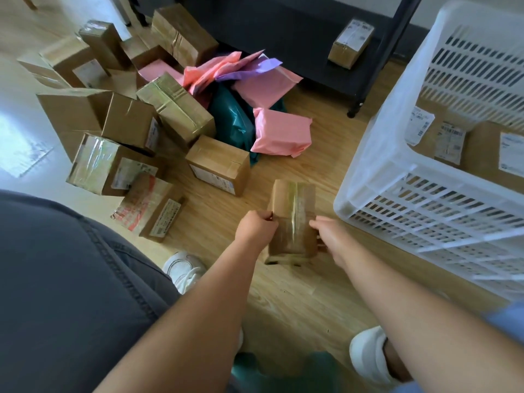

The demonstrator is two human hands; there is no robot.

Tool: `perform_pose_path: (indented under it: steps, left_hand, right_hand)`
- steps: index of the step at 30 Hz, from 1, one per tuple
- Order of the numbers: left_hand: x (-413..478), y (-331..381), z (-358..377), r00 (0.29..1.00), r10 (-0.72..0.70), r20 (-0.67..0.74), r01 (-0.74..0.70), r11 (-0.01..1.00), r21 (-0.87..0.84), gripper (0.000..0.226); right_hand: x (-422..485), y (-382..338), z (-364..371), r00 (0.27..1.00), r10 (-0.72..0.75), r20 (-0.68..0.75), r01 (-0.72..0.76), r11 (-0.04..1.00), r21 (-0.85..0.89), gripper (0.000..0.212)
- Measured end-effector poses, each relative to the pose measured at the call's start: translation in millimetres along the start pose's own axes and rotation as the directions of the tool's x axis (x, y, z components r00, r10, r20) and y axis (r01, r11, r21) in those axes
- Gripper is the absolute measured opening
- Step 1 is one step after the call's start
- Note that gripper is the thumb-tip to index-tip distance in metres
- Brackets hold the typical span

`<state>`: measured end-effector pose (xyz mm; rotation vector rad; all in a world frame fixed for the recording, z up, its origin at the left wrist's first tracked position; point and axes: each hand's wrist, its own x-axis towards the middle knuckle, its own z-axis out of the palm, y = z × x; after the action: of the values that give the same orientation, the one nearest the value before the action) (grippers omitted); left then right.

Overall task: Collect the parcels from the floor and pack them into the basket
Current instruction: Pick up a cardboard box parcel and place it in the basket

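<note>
Cardboard striped with tape, the parcel [293, 211] lay low over the wooden floor [323, 171], its long axis running 6 to 12 o'clock. The left hand [256, 226] and right hand [330, 236] gripped its sides (fingers curled round). Bare boards separated it from the white basket [390, 131] at 2 o'clock.

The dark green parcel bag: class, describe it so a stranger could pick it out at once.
From the white basket, look left across the wooden floor to the heap of parcels. At its right side, between pink bags, lies the dark green bag. It alone in the heap is green; its neighbours are pink, purple or brown cardboard.
</note>
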<state>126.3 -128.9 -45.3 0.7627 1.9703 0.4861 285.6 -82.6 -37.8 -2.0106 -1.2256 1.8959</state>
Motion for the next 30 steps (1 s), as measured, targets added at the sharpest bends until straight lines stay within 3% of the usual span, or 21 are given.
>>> perform_pose_path:
  steps: [3, 4, 6, 8, 10, 13, 20, 25, 28, 30]
  left_hand:
    - [3.4, -0.7, 0.2, 0.995, -0.03, 0.099, 0.046, 0.985, -0.167, 0.026]
    - [4.5, -1.1, 1.3, 0.992, -0.035, 0.118, 0.049, 0.991, -0.123, 0.023]
    - [7.0, -5.1, 5.4, 0.994, -0.038, 0.101, 0.023, 0.988, 0.151, 0.02]
    - [4.7, -9.9, 7.5, 0.998, -0.06, 0.029, 0.044, 0.917, 0.396, 0.018]
    - [5.3, -14.2, 5.5, 0.997, -0.067, -0.046, 0.08, 0.893, 0.444, 0.017]
    - [4.8, -12.9, -0.2, 0.989, -0.076, -0.123, 0.117, 0.924, 0.364, 0.017]
    - [0.8, -9.0, -4.9, 0.974, -0.139, -0.178, 0.171, 0.968, 0.181, 0.025]
    - [-2.0, -10.2, -0.4, 0.968, -0.249, 0.026, 0.239, 0.948, 0.211, 0.031]
    - [-5.3, -7.1, 4.0, 0.975, -0.219, -0.028, 0.215, 0.916, 0.339, 0.032]
    - [-5.0, -5.7, 4.3, 0.98, -0.121, -0.157, 0.179, 0.881, 0.437, 0.052]
  right_hand:
    - [-5.8, -12.0, -9.9, 0.993, -0.08, -0.091, 0.085, 0.995, 0.05, 0.036]
    - [-6.1, -13.1, -12.0, 0.99, -0.102, -0.1, 0.108, 0.993, 0.053, 0.031]
    - [-7.5, -12.1, -10.6, 0.985, -0.151, -0.077, 0.154, 0.988, 0.03, 0.028]
    - [-10.0, -8.8, -1.2, 0.981, -0.191, -0.022, 0.19, 0.981, -0.043, 0.035]
    - [-5.0, -2.7, 11.7, 0.965, -0.26, 0.014, 0.258, 0.947, -0.19, 0.042]
    - [-0.9, 3.6, 27.1, 0.945, -0.328, 0.003, 0.306, 0.879, -0.365, 0.046]
    - [4.5, 14.4, 18.7, 0.979, -0.178, -0.097, 0.093, 0.817, -0.569, 0.084]
    - [2.9, 18.1, 23.2, 0.996, 0.089, -0.008, -0.083, 0.886, -0.457, 0.059]
    - [6.9, 25.5, 23.7, 0.999, 0.031, -0.041, -0.046, 0.89, -0.453, 0.073]
    - [9.1, 26.8, 21.4, 0.997, -0.052, -0.054, 0.021, 0.886, -0.462, 0.073]
